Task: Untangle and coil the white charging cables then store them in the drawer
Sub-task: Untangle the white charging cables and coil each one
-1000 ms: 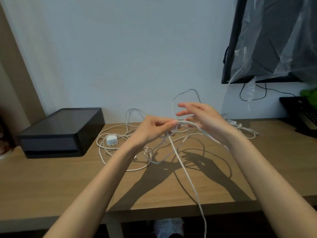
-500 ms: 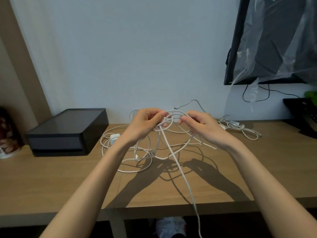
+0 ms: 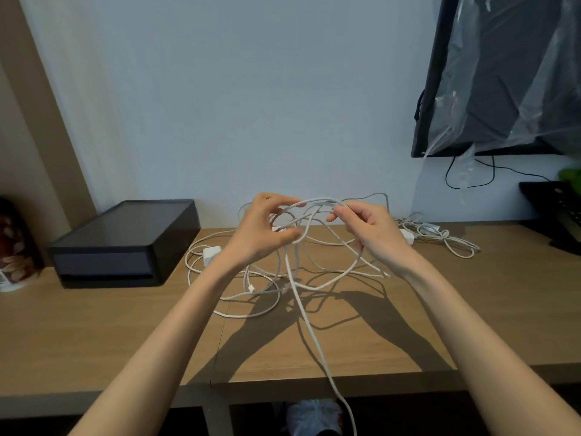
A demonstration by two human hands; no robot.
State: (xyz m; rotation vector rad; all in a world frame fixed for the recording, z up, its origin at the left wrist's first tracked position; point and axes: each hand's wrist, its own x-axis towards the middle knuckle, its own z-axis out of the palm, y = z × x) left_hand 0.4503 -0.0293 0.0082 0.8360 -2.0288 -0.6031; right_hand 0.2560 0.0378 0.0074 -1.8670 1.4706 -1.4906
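Above the wooden worktop (image 3: 94, 335), both hands, left (image 3: 263, 229) and right (image 3: 366, 229), are pinching loops of the tangled white cables (image 3: 317, 278).

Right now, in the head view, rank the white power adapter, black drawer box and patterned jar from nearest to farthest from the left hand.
1. white power adapter, on the desk just left of the left hand.
2. black drawer box, farther left on the desk.
3. patterned jar, at the frame's far left edge.
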